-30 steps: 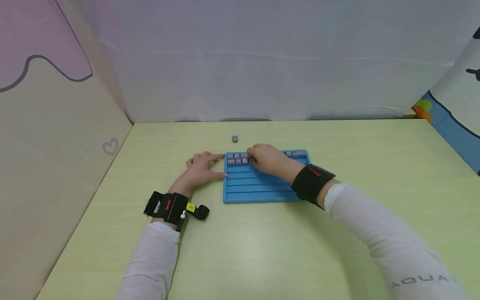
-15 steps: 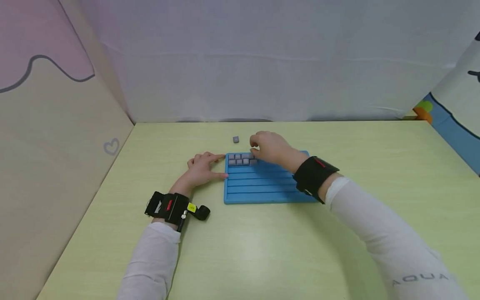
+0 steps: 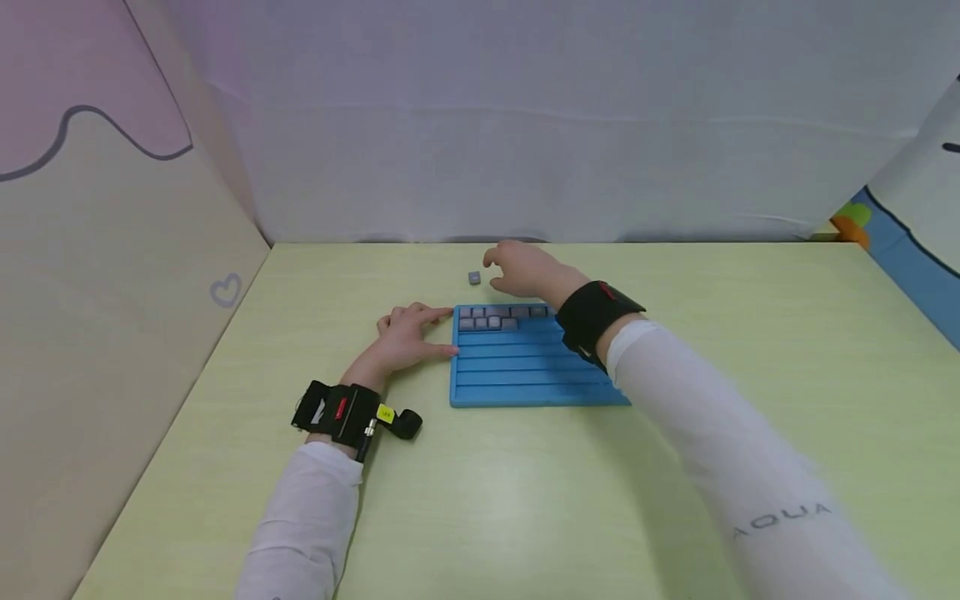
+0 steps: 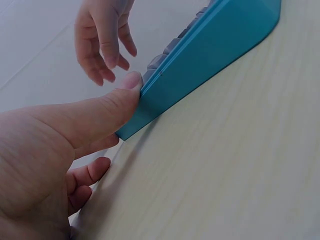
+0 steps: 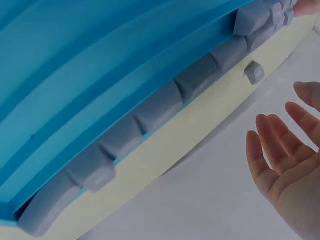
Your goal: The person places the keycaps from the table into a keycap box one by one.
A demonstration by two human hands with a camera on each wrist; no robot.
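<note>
A blue ridged tray point(image 3: 517, 375) lies on the yellow-green table, with several grey keycaps point(image 3: 491, 317) seated in its two far rows. One loose grey keycap point(image 3: 474, 278) sits on the table just beyond the tray. My right hand point(image 3: 517, 268) hovers right beside that keycap, fingers relaxed and holding nothing. My left hand point(image 3: 408, 333) rests on the table with thumb and forefinger against the tray's left edge point(image 4: 165, 95). In the right wrist view the loose keycap point(image 5: 254, 73) lies beyond the filled row point(image 5: 150, 112), and my open fingers point(image 5: 280, 150) are apart from it.
White curtain walls close off the far side, and a beige panel stands along the left point(image 3: 112, 292). The table point(image 3: 525, 500) stretches bare toward me and out to the right.
My right hand has lifted off the keycap rows in the tray and moved away from me and left, up to the loose keycap. The left hand has stayed at the tray's edge.
</note>
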